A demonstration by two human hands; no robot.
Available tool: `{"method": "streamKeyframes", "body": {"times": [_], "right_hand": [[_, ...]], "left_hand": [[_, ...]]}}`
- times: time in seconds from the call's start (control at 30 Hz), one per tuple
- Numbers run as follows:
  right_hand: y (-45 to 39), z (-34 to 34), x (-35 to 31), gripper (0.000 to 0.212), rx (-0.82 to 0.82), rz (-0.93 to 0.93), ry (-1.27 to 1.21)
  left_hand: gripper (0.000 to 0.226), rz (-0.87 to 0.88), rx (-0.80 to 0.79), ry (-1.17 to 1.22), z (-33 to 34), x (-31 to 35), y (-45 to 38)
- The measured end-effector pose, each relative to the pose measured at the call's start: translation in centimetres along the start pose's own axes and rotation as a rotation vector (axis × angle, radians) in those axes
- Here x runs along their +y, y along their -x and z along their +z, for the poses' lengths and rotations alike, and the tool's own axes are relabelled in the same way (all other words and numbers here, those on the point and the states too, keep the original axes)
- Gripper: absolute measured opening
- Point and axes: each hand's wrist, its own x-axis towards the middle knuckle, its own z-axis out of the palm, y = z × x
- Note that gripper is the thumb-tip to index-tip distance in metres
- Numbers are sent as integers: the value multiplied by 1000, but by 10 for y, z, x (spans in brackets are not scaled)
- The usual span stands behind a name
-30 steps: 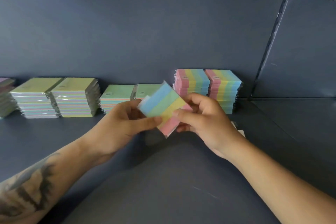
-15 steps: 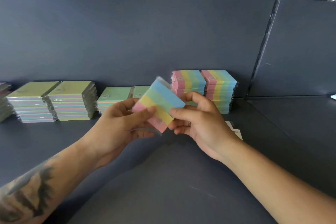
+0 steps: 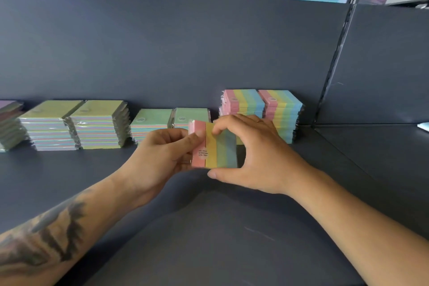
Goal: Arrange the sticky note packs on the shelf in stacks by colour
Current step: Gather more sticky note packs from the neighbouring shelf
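Hands square up the striped sticky note pack (image 3: 214,145), now turned upright: left hand (image 3: 162,153) and right hand (image 3: 253,148) both pinching it, before the matching striped stacks (image 3: 262,109), ready for stacking.

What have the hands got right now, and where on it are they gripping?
A striped sticky note pack. The left hand pinches its pink left edge; the right hand grips its top edge with the fingers, thumb under the bottom edge.
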Motion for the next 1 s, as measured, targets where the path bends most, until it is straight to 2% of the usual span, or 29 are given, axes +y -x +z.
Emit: {"method": "streamKeyframes", "body": {"times": [0.13, 0.2, 0.27, 0.37, 0.47, 0.6, 0.77, 1.0], "right_hand": [[-14, -24, 2, 61, -62, -11, 49], [-31, -45, 8, 65, -64, 43, 45], [-53, -64, 21, 63, -57, 92, 62], [-85, -80, 45, 60, -112, 188, 87], [-107, -82, 60, 56, -173, 247, 160], [-113, -77, 74, 51, -211, 286, 160], [-111, -73, 83, 60, -207, 297, 107], [-113, -81, 80, 49, -254, 288, 150]], "left_hand": [[52, 47, 9, -114, 4, 4, 2], [45, 186, 57, -386, 1, -1, -1], [52, 270, 49, -720, -5, -9, -5], [74, 240, -61, -1122, -12, -18, -7], [81, 163, -149, -1390, -9, -23, -4], [83, 112, -159, -1441, -6, -25, -3], [80, 82, -167, -1452, -5, -26, -4], [79, 79, -172, -1447, -6, -28, -5]]}}
